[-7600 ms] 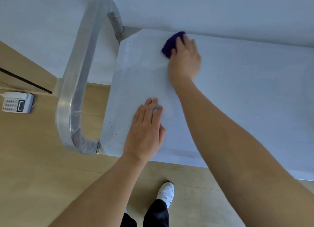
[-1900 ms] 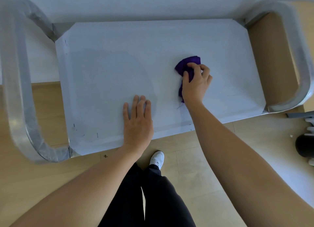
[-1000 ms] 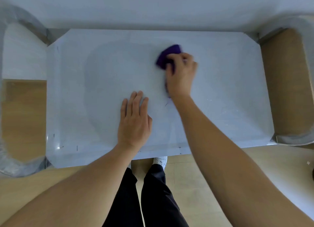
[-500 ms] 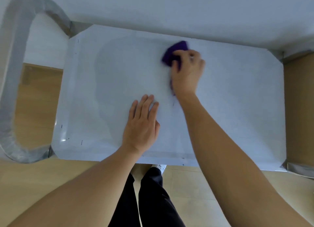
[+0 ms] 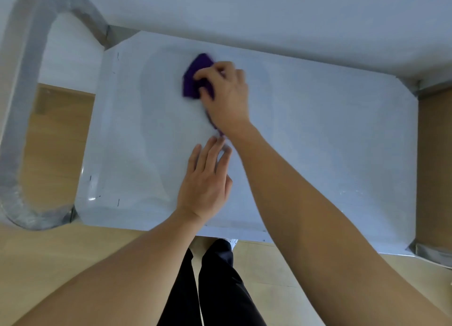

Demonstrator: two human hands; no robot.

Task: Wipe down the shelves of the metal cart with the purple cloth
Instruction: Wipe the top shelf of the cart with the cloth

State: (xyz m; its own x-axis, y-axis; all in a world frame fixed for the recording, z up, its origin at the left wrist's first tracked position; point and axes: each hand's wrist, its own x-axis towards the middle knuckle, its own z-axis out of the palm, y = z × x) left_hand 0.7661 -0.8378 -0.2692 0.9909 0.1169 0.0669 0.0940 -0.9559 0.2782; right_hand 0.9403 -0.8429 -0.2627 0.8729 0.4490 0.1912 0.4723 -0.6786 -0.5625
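Observation:
The metal cart's top shelf [image 5: 318,135] is a pale, flat sheet seen from above. My right hand [image 5: 226,93] grips the bunched purple cloth [image 5: 194,77] with curled fingers and holds it down on the shelf, towards the far edge and left of the middle. A strip of the cloth trails under my palm. My left hand [image 5: 205,181] lies flat on the shelf nearer to me, fingers straight and together, its fingertips close to my right wrist.
The cart's looped metal handle [image 5: 22,120] curves round at the left end, and a metal corner post [image 5: 420,250] shows at the right. A pale wall [image 5: 269,12] runs behind the cart. My legs in black trousers [image 5: 210,284] stand on the wooden floor [image 5: 56,140].
My right hand has slid the cloth leftwards along the far part of the shelf. My left hand has stayed flat on the shelf, its fingertips now nearer my right wrist.

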